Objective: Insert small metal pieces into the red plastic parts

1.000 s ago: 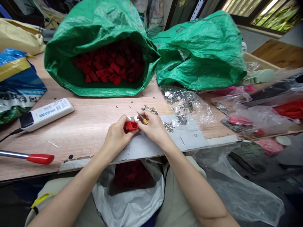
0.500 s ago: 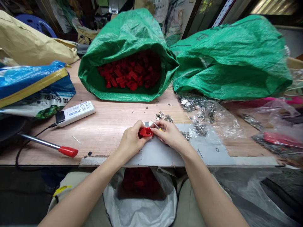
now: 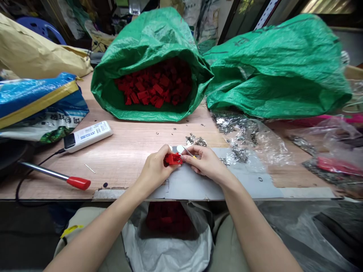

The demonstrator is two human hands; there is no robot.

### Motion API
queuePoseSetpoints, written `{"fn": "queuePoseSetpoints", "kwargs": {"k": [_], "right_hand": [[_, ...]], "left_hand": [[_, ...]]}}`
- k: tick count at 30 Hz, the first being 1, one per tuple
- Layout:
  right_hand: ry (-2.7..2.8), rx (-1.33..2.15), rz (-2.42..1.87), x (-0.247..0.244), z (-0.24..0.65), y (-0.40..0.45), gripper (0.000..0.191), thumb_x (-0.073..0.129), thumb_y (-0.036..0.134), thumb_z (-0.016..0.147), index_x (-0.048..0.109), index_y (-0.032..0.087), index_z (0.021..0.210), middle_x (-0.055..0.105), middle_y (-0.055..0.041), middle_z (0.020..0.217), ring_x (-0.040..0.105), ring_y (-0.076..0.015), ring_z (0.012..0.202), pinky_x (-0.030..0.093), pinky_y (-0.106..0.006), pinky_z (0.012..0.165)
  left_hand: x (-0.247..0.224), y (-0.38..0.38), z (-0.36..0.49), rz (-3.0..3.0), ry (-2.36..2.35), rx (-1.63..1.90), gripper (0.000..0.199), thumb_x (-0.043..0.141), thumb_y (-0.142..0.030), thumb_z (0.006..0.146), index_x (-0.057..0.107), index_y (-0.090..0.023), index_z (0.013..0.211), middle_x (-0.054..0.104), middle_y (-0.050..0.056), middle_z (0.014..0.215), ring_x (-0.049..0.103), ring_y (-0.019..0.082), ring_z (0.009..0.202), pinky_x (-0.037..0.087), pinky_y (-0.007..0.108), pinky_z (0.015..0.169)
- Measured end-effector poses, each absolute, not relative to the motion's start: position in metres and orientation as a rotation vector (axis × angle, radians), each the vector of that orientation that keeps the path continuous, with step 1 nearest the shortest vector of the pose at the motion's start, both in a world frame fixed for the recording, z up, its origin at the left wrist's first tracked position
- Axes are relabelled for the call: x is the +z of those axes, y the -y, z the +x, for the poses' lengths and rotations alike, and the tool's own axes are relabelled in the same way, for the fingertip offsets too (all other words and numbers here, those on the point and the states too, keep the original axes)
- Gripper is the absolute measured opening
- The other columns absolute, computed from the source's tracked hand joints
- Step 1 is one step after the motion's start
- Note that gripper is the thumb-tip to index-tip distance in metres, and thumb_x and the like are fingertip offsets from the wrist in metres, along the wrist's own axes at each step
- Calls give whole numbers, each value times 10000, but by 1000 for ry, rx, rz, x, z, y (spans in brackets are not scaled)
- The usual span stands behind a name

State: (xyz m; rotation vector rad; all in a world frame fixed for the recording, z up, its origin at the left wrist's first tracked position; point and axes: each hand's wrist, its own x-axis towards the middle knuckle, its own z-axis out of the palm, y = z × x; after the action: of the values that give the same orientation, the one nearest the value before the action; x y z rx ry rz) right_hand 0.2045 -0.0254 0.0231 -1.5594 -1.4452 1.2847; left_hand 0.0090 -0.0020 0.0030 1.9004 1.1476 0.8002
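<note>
My left hand (image 3: 154, 166) grips a small red plastic housing (image 3: 173, 159), its open side turned toward my right hand. In my right hand (image 3: 205, 160) is a thin metal tool with a yellow handle (image 3: 194, 156), like a small screwdriver or tweezers; its shaft (image 3: 187, 151) points up and to the left beside the housing. The right fingertips are at the housing's right end; whether they hold a small part too, I cannot tell. Just beyond my hands lies a pile of small metal pieces (image 3: 195, 140). A grey sheet (image 3: 181, 187) covers the table under my hands.
A green sack (image 3: 136, 113) full of red housings (image 3: 154, 88) opens toward me, with another green sack (image 3: 278, 71) to its right. Clear bags of metal parts (image 3: 241, 145) lie at right. On the left are a white handheld device (image 3: 90, 136) and a red-tipped lever (image 3: 78, 183). A white bag (image 3: 170, 253) sits between my legs.
The right fingers and the tool have drawn slightly away from the housing, showing more of its open side. The whole view has shifted a little.
</note>
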Motion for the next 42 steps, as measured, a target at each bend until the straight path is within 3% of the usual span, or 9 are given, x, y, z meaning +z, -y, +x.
{"fn": "queuePoseSetpoints", "kwargs": {"k": [4,11,17,24,30,37,42], "right_hand": [[1467,1348,-1557,30,222,30,389,588,513,889,684,141,954,592,-6,700,391,-56,427,270,-208,383],[1658,1426,-1585,41,233,38,448,629,452,873,686,126,1176,635,-16,691,437,-74,462,357,-212,437],[1693,1392,-1557,37,227,37,351,616,424,892,728,140,1066,666,-28,694,417,-64,410,328,-205,392],[1714,1357,-1529,37,224,36,337,607,398,899,747,151,1081,667,-17,670,419,-69,407,324,-205,388],[1747,1299,-1519,34,221,35,321,603,391,896,757,146,1033,662,-12,649,423,-77,423,341,-219,428],[1821,1105,-1554,29,215,36,186,584,286,877,730,175,851,683,-16,650,593,-152,603,419,-248,569],[1817,1091,-1572,28,214,37,156,586,258,866,715,186,817,687,-16,646,613,-162,620,428,-251,579]], "left_hand": [[2,2,7,1958,-1115,800,220,716,-247,802,501,-224,840,605,-54,750,537,123,657,382,232,613],[1,1,5,2218,-1024,767,88,649,-220,866,567,-214,895,672,4,852,594,154,736,413,249,647],[0,2,5,2249,-1036,748,85,645,-216,867,565,-220,895,695,14,897,623,165,778,441,253,675],[3,2,5,2293,-1060,757,122,655,-237,868,538,-213,844,611,-24,755,538,126,645,375,228,588],[6,3,5,2305,-1053,734,132,635,-240,875,513,-212,835,624,-18,775,536,125,646,371,222,591],[8,1,7,2293,-1042,712,148,630,-217,849,489,-214,807,621,-20,760,534,126,642,357,221,582],[8,2,7,2266,-1069,721,149,641,-219,837,497,-215,799,616,-25,735,519,120,615,356,221,579]]}}
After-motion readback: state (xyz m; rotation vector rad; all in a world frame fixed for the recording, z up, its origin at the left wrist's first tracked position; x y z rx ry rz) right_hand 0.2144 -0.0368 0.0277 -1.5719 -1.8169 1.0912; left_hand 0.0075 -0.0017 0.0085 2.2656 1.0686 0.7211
